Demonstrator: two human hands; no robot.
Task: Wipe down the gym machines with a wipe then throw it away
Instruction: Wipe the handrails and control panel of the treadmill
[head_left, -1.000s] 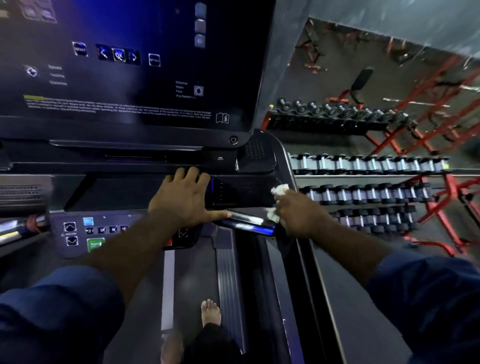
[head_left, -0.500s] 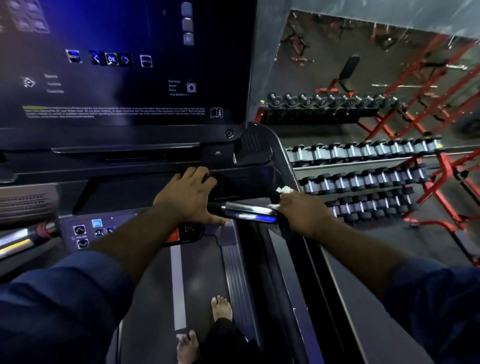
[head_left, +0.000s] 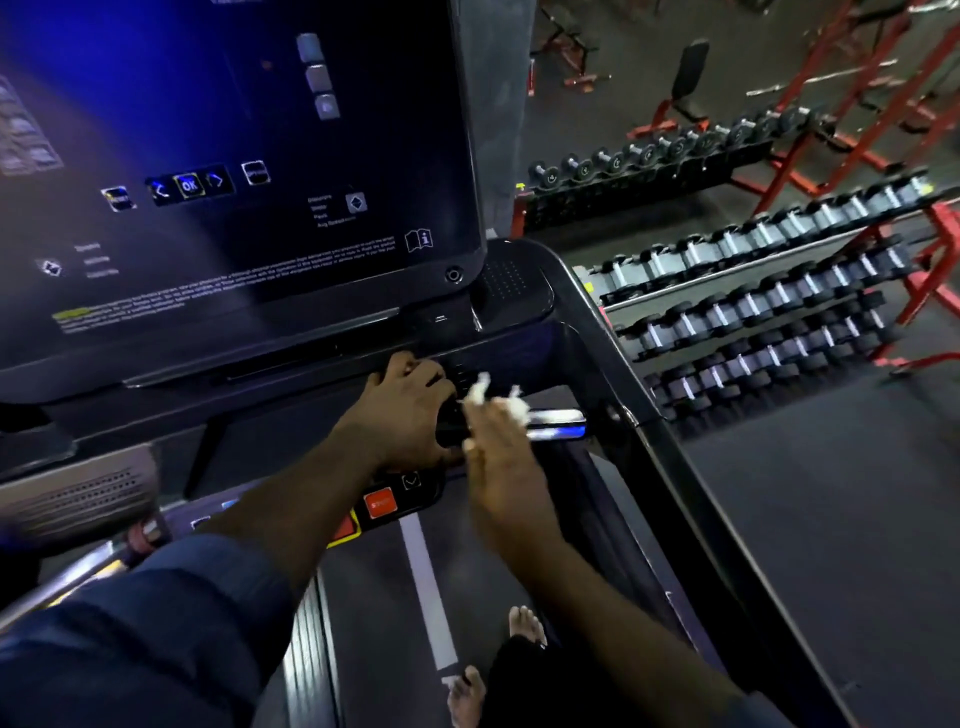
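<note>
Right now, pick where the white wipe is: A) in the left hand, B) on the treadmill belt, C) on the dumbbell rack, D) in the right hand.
D: the white wipe sticks out of the right hand, beside the left hand resting on the treadmill console.

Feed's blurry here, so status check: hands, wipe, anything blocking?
Left hand resting on black treadmill console. Right hand holds crumpled white wipe by shiny silver handlebar. Nothing blocking.
</note>
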